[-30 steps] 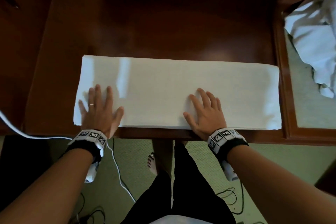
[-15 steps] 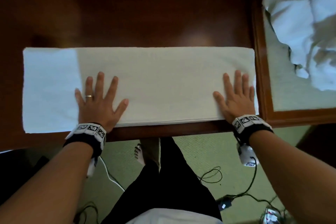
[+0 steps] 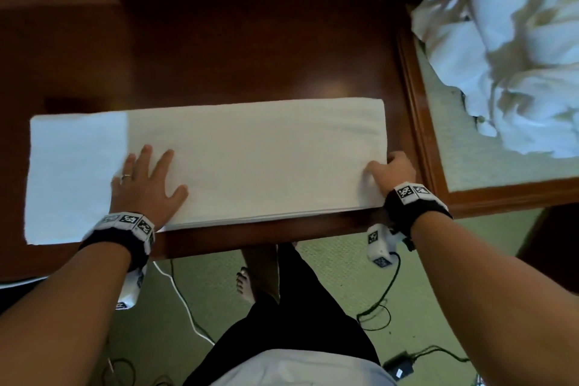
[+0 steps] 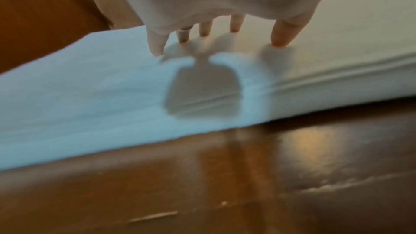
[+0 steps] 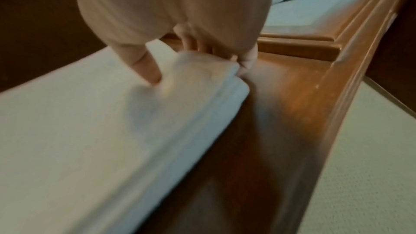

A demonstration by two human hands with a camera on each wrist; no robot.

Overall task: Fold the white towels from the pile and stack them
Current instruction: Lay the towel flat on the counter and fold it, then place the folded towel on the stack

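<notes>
We are looking down on a dark polished wooden table [image 3: 238, 41], its surface catching a warm glare. Pale green carpet [image 3: 329, 276] is covering the floor, with black cables [image 3: 380, 301] and a white cord [image 3: 185, 304] trailing across it.

The towel [image 3: 244, 153] is white, and its left end looks pale blue in the light. The desk [image 3: 250, 41] is dark shiny brown. The pile [image 3: 513, 50] is white with grey shadows. The floor [image 3: 329, 285] is light green. Each wrist wears a black band [image 3: 416, 210] with black-and-white square patterns. The trousers [image 3: 282, 332] are black. One cable [image 3: 185, 304] is white and another [image 3: 387, 291] is black.
</notes>
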